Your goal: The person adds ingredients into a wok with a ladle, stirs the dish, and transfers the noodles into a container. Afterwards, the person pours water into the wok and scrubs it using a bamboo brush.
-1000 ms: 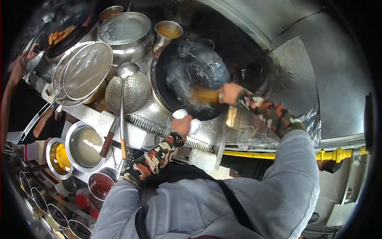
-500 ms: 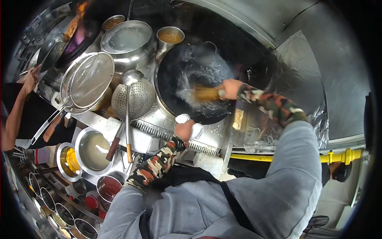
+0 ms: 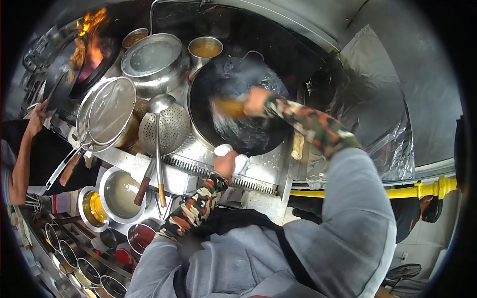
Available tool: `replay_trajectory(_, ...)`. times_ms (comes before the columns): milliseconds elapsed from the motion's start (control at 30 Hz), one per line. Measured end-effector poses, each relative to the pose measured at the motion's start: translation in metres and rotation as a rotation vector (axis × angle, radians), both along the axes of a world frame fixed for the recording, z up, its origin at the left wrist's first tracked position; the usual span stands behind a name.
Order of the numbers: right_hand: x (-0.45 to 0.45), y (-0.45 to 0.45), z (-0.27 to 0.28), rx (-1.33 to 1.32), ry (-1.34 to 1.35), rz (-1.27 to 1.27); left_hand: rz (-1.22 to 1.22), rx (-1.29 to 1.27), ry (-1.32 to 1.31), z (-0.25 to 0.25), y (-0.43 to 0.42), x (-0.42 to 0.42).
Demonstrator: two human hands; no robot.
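A large black wok with water in it sits on the stove. Over its middle, my right hand is closed round a tan brush-like tool, which is blurred by motion and touches the wet inside. At the wok's near edge my left hand grips a folded white cloth. Left of the wok lies a perforated skimmer with a ladle across it, handles pointing toward me.
Mesh strainers, a lidded pot and a cup of sauce stand at the left. Another person's hand holds a wok near flames. Foil covers the right side. A yellow pipe runs below it.
My right hand and the tool have moved left and up across the wok. My left hand stays at the rim with the cloth. Flames have risen at the other person's stove.
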State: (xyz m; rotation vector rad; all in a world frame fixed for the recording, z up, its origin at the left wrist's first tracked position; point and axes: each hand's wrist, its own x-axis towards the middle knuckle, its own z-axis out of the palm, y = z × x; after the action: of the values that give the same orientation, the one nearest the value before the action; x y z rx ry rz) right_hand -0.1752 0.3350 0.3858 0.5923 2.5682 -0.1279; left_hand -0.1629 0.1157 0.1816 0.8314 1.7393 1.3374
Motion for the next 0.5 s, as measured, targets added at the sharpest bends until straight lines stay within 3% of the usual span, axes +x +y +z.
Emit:
replay_trajectory(67,-0.033,0.012,-0.009,-0.233,0.365,-0.605,0.137,0.084,-0.302,-0.019,0.004,0.003)
replay_trajectory(133,-0.024,0.043,-0.072,-0.087,0.58,-0.335,0.084,0.105,-0.034,-0.001,-0.001,0.002)
replay_trajectory(167,-0.012,0.01,-0.033,-0.092,0.314,-0.329,0.062,0.109,0.053,0.012,-0.006,0.004)
replay_trajectory(200,0.0,-0.029,0.012,-0.1,0.044,-0.287,0.13,-0.037,-0.18,0.049,-0.004,0.0)
replay_trajectory(233,0.027,-0.028,0.011,-0.202,0.067,-0.255,0.197,-0.19,-0.411,0.069,-0.006,-0.004)
replay_trajectory(333,0.05,-0.024,0.026,-0.081,-0.066,0.114,0.064,-0.163,-0.233,0.04,-0.006,-0.007)
replay_trajectory(400,0.024,-0.028,0.019,0.089,-0.043,-0.058,0.007,-0.19,-0.161,0.042,-0.004,-0.009)
replay_trajectory(433,0.001,-0.017,-0.004,0.17,0.062,-0.14,-0.018,-0.169,0.025,0.042,-0.005,-0.008)
replay_trajectory(500,-0.033,0.032,-0.064,0.065,0.323,-0.323,-0.052,-0.119,0.294,0.041,-0.007,-0.006)
